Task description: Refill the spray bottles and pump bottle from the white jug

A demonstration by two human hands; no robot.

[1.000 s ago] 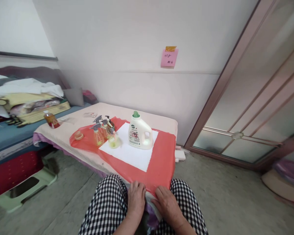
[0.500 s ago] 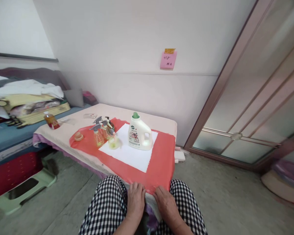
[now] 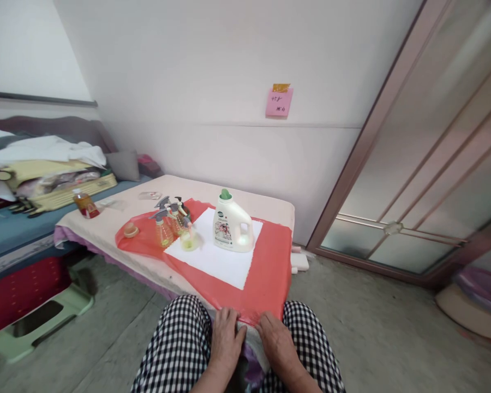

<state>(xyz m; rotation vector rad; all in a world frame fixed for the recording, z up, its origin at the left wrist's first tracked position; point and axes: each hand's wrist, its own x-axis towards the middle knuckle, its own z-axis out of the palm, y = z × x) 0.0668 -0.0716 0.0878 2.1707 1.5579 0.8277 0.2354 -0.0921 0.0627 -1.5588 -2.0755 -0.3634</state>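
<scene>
The red sheet (image 3: 268, 267) covers the near part of the table (image 3: 265, 209), running beneath the jug (image 3: 224, 226) and the white sheet (image 3: 213, 267) the jug stands on. On the person's side of the jug, the left hand (image 3: 226, 337) and right hand (image 3: 276, 339) rest with bent fingers at the red sheet's near edge, a narrow gap between them; whether they pinch it, I cannot tell. Spray bottles (image 3: 163, 232) stand left of the jug. Behind it, the table's far edge follows the wall (image 3: 188, 65). Right of it, past the table's side edge, floor (image 3: 372, 305) stretches toward a glass door (image 3: 393, 164).
</scene>
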